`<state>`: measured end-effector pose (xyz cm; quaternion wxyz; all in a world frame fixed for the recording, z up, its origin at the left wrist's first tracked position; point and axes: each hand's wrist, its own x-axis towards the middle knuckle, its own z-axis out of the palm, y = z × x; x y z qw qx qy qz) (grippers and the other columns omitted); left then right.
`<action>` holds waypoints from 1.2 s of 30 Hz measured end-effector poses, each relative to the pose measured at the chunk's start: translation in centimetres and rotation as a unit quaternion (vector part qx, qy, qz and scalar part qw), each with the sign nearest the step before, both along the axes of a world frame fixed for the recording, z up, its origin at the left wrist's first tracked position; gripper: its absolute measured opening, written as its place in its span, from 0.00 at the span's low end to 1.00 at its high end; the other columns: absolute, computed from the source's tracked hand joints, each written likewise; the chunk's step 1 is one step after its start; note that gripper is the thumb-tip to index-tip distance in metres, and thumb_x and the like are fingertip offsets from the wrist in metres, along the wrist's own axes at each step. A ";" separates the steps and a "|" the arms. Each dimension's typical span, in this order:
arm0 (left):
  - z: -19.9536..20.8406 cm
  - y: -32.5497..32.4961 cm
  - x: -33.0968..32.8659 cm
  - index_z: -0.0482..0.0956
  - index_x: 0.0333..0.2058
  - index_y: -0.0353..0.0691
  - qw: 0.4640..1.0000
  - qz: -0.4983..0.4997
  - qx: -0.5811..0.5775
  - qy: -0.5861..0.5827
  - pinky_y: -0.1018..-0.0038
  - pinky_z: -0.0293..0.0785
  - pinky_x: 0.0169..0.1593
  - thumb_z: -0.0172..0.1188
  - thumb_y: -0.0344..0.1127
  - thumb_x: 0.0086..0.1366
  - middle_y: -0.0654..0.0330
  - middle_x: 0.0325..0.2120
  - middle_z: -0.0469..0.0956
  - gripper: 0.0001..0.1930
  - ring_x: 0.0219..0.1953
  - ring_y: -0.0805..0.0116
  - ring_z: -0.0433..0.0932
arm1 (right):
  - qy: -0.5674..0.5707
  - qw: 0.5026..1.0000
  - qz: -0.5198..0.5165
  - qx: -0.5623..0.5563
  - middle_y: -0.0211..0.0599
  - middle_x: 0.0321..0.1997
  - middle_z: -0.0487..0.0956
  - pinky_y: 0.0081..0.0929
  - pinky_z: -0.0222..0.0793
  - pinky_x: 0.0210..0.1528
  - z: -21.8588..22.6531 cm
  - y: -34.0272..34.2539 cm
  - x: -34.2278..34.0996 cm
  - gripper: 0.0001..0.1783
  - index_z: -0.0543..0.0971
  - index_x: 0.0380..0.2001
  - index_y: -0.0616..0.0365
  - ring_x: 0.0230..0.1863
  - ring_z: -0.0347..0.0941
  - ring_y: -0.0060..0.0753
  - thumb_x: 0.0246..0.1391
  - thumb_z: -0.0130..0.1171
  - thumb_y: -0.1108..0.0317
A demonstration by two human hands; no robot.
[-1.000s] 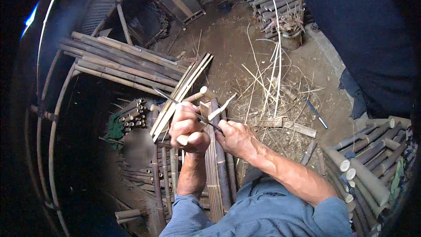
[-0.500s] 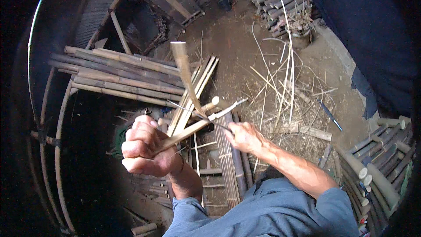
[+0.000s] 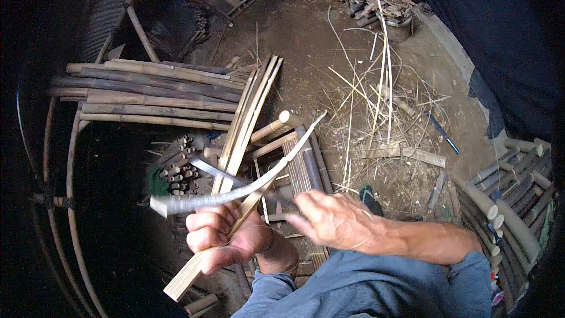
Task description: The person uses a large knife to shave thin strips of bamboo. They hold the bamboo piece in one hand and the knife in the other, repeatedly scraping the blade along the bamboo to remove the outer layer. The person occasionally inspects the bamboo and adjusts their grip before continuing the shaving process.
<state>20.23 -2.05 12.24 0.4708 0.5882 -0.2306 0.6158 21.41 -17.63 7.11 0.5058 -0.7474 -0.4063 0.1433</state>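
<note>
My left hand is closed around a bamboo strip, whose lower end sticks out past the thumb. A pale peeled layer bends away from this strip; it curves over my left knuckles and is smeared by motion at its free end. The two pieces appear joined toward the far tip. My right hand grips a knife, its handle mostly hidden in the fingers. The grey knife blade points left, crossing beneath the peeled layer, close above my left fingers.
Split bamboo strips lean beyond my hands, next to a bamboo bench. Stacked poles lie at left, more poles at right. Shavings and a dark blue tool lie on the ground.
The peeled layer has swung from upright over to the left and lengthened. My right hand has moved lower with the knife. The strip's lower end now extends below my left hand.
</note>
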 end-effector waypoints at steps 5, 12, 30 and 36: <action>0.6 0.6 -0.1 0.56 0.21 0.44 0.998 -0.049 0.031 0.012 0.80 0.47 0.20 0.45 0.61 0.69 0.67 0.19 0.54 0.28 0.21 0.76 0.52 | 0.059 0.995 -0.063 -0.044 0.58 0.24 0.77 0.49 0.74 0.28 -5.2 3.0 2.8 0.15 0.74 0.28 0.63 0.27 0.77 0.58 0.59 0.53 0.61; 0.3 1.6 0.3 0.56 0.21 0.44 0.996 -0.088 0.025 0.005 0.80 0.47 0.20 0.46 0.62 0.68 0.67 0.19 0.54 0.28 0.21 0.76 0.53 | -0.170 0.985 -0.037 0.017 0.52 0.27 0.77 0.45 0.76 0.31 -5.9 3.8 1.9 0.13 0.73 0.30 0.62 0.28 0.77 0.56 0.59 0.53 0.62; 0.9 3.4 1.5 0.56 0.19 0.44 0.994 -0.113 -0.002 -0.007 0.79 0.46 0.20 0.48 0.64 0.66 0.68 0.17 0.54 0.30 0.20 0.75 0.52 | -0.091 0.986 -0.111 0.089 0.52 0.28 0.77 0.47 0.75 0.28 -3.4 6.8 0.7 0.12 0.72 0.31 0.62 0.29 0.76 0.59 0.58 0.55 0.62; 0.8 5.2 1.2 0.55 0.19 0.44 0.995 -0.104 -0.001 -0.004 0.80 0.47 0.19 0.48 0.61 0.67 0.68 0.18 0.54 0.29 0.19 0.76 0.52 | 0.067 0.991 -0.090 -0.077 0.53 0.23 0.77 0.46 0.74 0.26 -6.3 8.2 3.0 0.16 0.75 0.32 0.63 0.25 0.77 0.56 0.60 0.50 0.59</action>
